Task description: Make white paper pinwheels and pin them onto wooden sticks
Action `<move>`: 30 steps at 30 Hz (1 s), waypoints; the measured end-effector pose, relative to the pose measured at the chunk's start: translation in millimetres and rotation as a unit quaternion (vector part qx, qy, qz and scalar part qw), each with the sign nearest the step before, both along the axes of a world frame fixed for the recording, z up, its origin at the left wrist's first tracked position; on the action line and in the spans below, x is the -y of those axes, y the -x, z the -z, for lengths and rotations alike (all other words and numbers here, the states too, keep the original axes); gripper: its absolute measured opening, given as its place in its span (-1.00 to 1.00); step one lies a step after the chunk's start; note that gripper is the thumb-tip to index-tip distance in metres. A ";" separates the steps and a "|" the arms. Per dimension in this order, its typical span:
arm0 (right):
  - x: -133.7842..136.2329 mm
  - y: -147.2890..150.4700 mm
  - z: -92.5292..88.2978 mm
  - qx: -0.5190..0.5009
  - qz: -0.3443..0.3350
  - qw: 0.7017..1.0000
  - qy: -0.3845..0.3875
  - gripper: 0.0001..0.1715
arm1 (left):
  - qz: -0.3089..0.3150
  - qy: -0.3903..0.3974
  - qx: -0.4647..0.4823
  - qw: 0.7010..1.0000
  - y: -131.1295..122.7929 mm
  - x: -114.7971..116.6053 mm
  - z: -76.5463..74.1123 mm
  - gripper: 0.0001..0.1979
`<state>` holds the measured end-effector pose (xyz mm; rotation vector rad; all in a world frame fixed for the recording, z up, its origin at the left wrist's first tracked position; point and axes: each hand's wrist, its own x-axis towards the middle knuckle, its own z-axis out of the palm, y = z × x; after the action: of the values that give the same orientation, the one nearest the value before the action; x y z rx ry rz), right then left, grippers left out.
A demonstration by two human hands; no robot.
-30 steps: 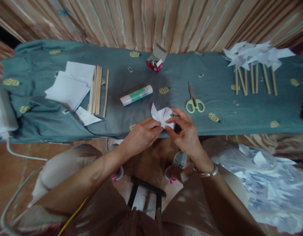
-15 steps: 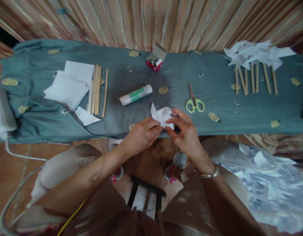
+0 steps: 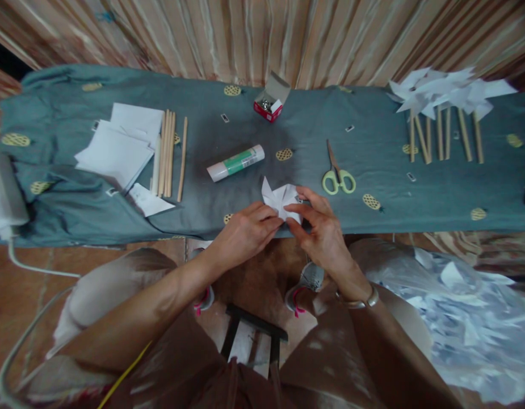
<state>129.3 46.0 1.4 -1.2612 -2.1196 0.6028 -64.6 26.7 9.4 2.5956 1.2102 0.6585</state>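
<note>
A small white paper pinwheel (image 3: 281, 196) is at the front edge of the cloth-covered table, its blades folded toward the middle and one point sticking up at the left. My left hand (image 3: 250, 230) pinches its lower left side between thumb and fingers. From the right, my right hand (image 3: 319, 227) grips it, with thumb and index finger near the centre and other fingers behind the right edge. Fingertips cover part of the paper's lower side. Just beyond it lies a glue stick (image 3: 235, 163), and scissors (image 3: 337, 177) with light green handles rest to the right.
An open red box (image 3: 268, 108) of small metal pieces stands at the back. Paper sheets (image 3: 115, 150) and wooden sticks (image 3: 166, 153) lie left. Several finished pinwheels (image 3: 449, 94) on sticks are at back right. A clear plastic bag (image 3: 470, 324) of paper pieces sits at lower right.
Both hands keep their hold on the paper pinwheel with almost no movement. The view has shifted very slightly.
</note>
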 end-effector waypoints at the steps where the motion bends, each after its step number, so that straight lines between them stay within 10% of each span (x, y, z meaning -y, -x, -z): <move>1: 0.1 0.1 0.0 0.001 0.000 1.000 0.000 -0.77 | 0.000 -0.001 0.000 1.000 0.1 -0.1 0.4 -0.78; 30: 10.1 7.1 3.4 0.084 -0.044 0.995 -0.044 -0.56 | -0.008 0.027 0.065 0.997 1.4 -0.8 5.9 -0.81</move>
<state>122.2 35.9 -2.0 -1.2123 -2.3223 0.4477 -66.0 27.5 3.5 2.4597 1.1925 0.7741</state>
